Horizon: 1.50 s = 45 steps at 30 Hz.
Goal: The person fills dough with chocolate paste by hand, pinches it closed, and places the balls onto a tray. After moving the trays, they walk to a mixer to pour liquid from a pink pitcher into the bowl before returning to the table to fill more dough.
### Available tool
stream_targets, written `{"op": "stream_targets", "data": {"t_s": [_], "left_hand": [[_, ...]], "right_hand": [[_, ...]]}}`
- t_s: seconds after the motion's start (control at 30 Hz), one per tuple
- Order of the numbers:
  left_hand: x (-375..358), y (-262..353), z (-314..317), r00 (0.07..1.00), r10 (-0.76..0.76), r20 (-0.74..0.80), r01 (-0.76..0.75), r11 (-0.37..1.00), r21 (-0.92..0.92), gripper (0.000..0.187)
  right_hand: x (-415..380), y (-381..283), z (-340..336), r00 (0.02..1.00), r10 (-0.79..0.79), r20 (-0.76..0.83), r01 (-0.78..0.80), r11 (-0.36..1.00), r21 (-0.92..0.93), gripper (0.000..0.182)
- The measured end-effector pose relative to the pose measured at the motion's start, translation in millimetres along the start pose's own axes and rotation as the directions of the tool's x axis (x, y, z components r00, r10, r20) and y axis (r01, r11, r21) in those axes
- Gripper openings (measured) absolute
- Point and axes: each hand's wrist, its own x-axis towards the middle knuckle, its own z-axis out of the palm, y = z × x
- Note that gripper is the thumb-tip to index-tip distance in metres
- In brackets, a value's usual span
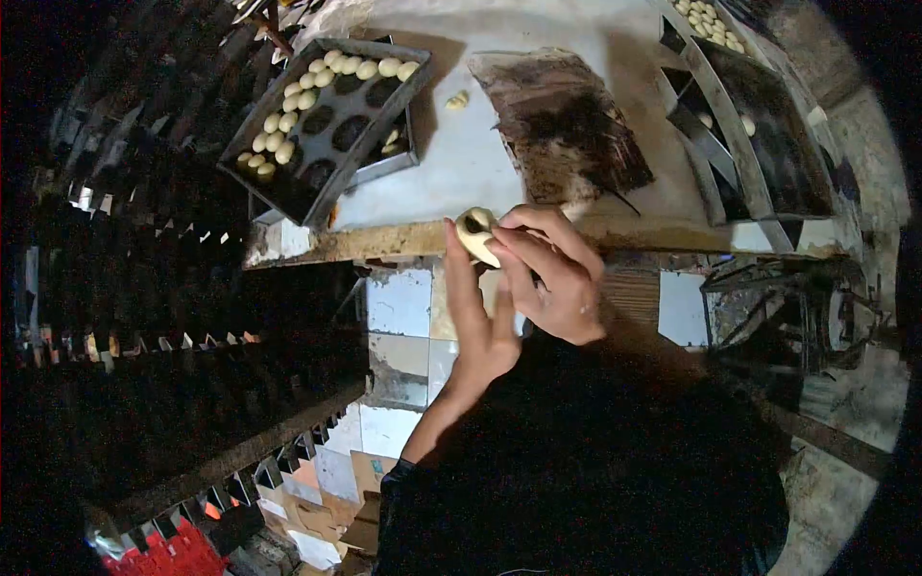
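Note:
A small piece of pale dough [483, 252] with a dark filling showing in its opening is held at the table's front edge. My left hand [480, 322] supports it from the left and below, fingers pointing up. From the right, my right hand [557, 274] pinches the dough's edge with thumb and fingertips beside the dark centre. Beyond the hands lies a brown sheet [499, 77] with a dark, crumbly mass [576, 125] on it. A small scrap of dough [457, 100] rests on the white tabletop [442, 182].
On the left, a dark metal tray [370, 158] holds several pale dough balls [288, 120] along two sides, stacked over another tray. More metal trays [740, 144] stand on the right, with dough balls [709, 24] behind. The wooden table edge [384, 240] runs before me.

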Motion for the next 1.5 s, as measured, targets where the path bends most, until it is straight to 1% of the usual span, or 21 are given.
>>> {"op": "stream_targets", "data": {"t_s": [0.07,0.1,0.2,0.23,0.33,0.4,0.5,0.6,0.63,0.67,0.73,0.8,0.87,1.0,1.13,1.2,1.23,1.33,1.4,1.47,1.5], "left_hand": [[-13,21,-12,0.965,-0.253,-0.066,0.128,0.676,-0.726,0.069],[-17,13,-19,0.979,-0.193,-0.069,0.066,0.614,-0.787,0.076],[-30,12,-36,0.986,-0.073,-0.147,-0.027,0.811,-0.585,0.065],[-33,13,-38,0.983,0.022,-0.182,-0.108,0.872,-0.478,0.057],[-33,16,-28,0.93,0.268,-0.253,-0.331,0.908,-0.256,0.036],[-32,18,-17,0.906,0.334,-0.258,-0.367,0.926,-0.091,0.031],[-25,42,-11,0.952,0.295,-0.078,-0.252,0.905,0.344,0.044],[-1,53,10,0.97,0.243,0.005,-0.242,0.964,0.111,0.06],[2,55,29,0.992,0.128,-0.005,-0.127,0.98,-0.151,0.057],[6,56,49,1.0,0.011,-0.014,-0.015,0.913,-0.407,0.057],[17,58,61,0.954,-0.073,0.292,0.281,0.563,-0.777,0.057],[30,58,100,0.98,0.055,0.191,0.132,0.536,-0.834,0.051],[57,58,128,0.944,0.291,0.154,-0.108,0.716,-0.69,0.043],[97,84,194,0.926,0.377,0.009,-0.31,0.774,-0.553,0.032],[112,110,267,0.931,0.28,-0.233,-0.363,0.769,-0.527,0.074],[128,116,282,0.94,0.34,-0.008,-0.289,0.785,-0.548,0.1],[144,119,288,0.894,0.428,0.13,-0.29,0.776,-0.56,0.095],[165,119,328,0.821,0.541,0.18,-0.345,0.723,-0.599,0.048],[168,115,344,0.888,0.401,0.226,-0.261,0.843,-0.471,0.033],[162,113,358,0.943,0.064,0.328,0.039,0.954,-0.299,0.03],[166,116,369,0.932,0.069,0.355,-0.012,0.987,-0.16,0.028]], "right_hand": [[-4,-14,-6,0.989,-0.147,0.014,0.146,0.988,0.053,0.017],[-2,-28,-14,0.988,-0.119,0.096,0.109,0.988,0.111,0.019],[7,-50,-33,0.945,0.061,0.322,-0.08,0.996,0.047,0.024],[-12,-46,-25,0.874,0.344,0.343,-0.458,0.818,0.348,0.037],[-12,-46,-44,0.739,0.405,0.538,-0.634,0.689,0.352,0.041],[-5,-41,-56,0.926,-0.041,0.375,-0.037,0.979,0.199,0.043],[1,-58,-72,0.91,0.063,0.409,-0.09,0.995,0.048,0.044],[-8,-30,-88,0.974,-0.036,0.224,0.032,0.999,0.021,0.041],[-8,-17,-97,0.986,-0.086,0.141,0.082,0.996,0.03,0.04],[-5,-7,-110,0.989,-0.064,0.136,0.054,0.996,0.077,0.038],[9,11,-143,0.992,-0.029,0.126,0.005,0.983,0.181,0.035],[21,20,-180,0.947,0.219,0.234,-0.276,0.93,0.244,0.031],[21,34,-204,0.837,0.46,0.296,-0.546,0.677,0.493,0.029],[23,71,-248,0.986,0.164,0.018,-0.162,0.945,0.283,0.033],[23,103,-281,0.983,-0.033,-0.183,0.054,0.992,0.114,0.03],[18,120,-301,0.979,-0.02,-0.203,0.05,0.988,0.145,0.028],[18,133,-307,0.975,0.041,-0.217,0.031,0.949,0.315,0.026],[2,148,-328,0.933,0.357,-0.035,-0.344,0.918,0.2,0.03],[15,164,-355,0.969,0.237,0.066,-0.237,0.971,-0.002,0.026],[18,159,-370,0.948,0.315,-0.044,-0.318,0.932,-0.173,0.022],[18,157,-377,0.93,0.35,-0.107,-0.366,0.893,-0.26,0.021]]}}
